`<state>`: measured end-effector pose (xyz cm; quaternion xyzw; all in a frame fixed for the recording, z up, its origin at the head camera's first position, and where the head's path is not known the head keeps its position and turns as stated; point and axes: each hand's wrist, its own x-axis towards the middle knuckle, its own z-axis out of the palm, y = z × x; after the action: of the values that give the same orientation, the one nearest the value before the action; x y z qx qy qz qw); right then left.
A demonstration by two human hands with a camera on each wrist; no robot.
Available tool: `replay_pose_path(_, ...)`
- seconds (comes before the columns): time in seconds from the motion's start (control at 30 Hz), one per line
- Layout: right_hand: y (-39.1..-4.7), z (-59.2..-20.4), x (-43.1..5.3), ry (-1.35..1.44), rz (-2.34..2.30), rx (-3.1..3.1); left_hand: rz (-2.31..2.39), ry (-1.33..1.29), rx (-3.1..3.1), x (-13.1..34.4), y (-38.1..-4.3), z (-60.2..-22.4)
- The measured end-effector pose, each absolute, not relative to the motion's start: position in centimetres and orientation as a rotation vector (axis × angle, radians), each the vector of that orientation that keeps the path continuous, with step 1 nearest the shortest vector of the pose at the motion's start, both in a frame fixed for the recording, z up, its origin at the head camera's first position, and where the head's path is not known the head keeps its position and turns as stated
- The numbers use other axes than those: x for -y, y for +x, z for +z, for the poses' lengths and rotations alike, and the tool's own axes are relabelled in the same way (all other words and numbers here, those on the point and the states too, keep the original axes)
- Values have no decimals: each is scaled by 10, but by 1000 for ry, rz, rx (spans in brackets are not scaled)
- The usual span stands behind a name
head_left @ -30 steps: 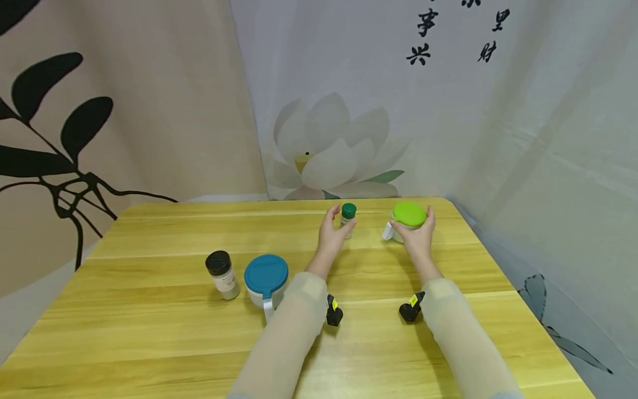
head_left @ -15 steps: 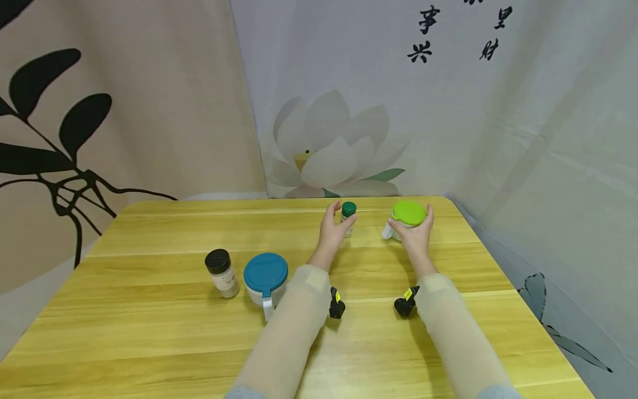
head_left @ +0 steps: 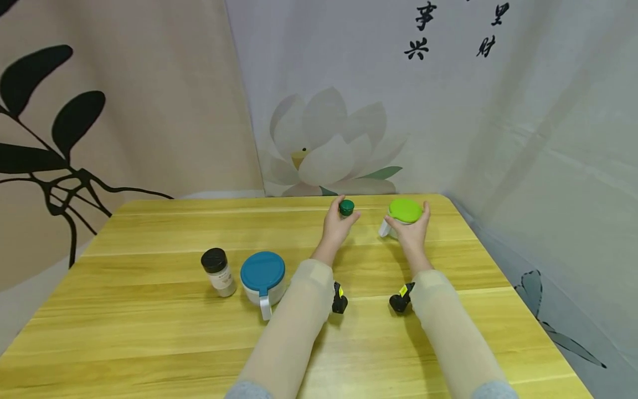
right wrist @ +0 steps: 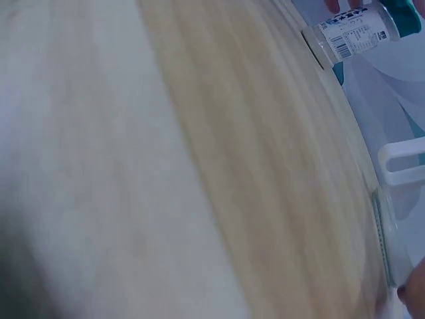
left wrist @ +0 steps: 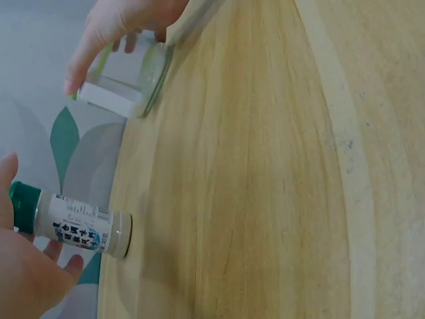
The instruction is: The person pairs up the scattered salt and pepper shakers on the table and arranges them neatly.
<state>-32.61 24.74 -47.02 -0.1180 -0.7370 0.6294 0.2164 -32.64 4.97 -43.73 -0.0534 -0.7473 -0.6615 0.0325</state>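
Bottle with green cap (left wrist: 78,222): near the far edge of the counter (head_left: 149,343), right of its middle. Its base lies at or just over the surface; which of the two, I cannot tell.
Left hand (head_left: 336,230): fingers and thumb curve round the bottle below and beside its cap, apparently gripping it. How firmly does not show.
Jar with green lid (head_left: 405,210): upright near the counter's far right corner, its white handle (left wrist: 109,96) on the side toward the bottle.
Right hand (head_left: 412,233): thumb at the handle side by the lid, fingers round the opposite side, so the jar looks held.
Step in hand: judged to be taking hold of both containers at once, one per hand; neither is clearly raised.
Next move calls for: in my judgement, a snug grip on each before any shift, the bottle kept back from the far edge, and care that it does not knock the handle.
Jar with blue lid (head_left: 262,274): left of the counter's middle, beside the left sleeve (head_left: 294,332), untouched as far as shows.
Bottle with black cap (head_left: 218,274): just beside that jar, toward the left edge, untouched.
Backdrop (head_left: 329,44): hanging cloth beyond the far edge.
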Motion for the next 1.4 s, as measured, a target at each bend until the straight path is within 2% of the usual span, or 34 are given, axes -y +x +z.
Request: replay_pose_path(1.4, -330, -466, -246, -426, 1846, 2022, -2168, -33, 2123, -40, -324, -445)
